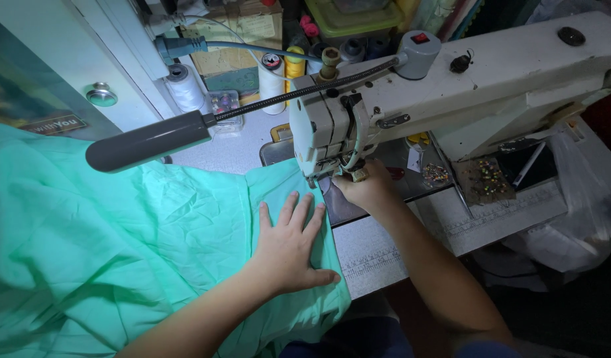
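Packages and labels: a brown cardboard box (242, 30) with a pale rectangular label stands at the rear of the surface (368, 255). A green-lidded plastic container (348, 16) sits to its right. A dark sticker (54, 124) with pale lettering lies on the panel at far left.

Materials: the mint-green fabric (107, 245) is thin, woven and creased. It covers the left of the surface and reaches under the head of the white metal sewing machine (451, 79). A grey flexible-neck lamp (146, 142) extends over the cloth.

Count: three thread spools are clear, two white (183, 86) and one yellow (294, 65); more behind them are possibly spools.

The left hand (292, 245) lies flat on the fabric, fingers spread wide. The right hand (368, 185) is curled at the needle area; whether it grips anything cannot be determined.
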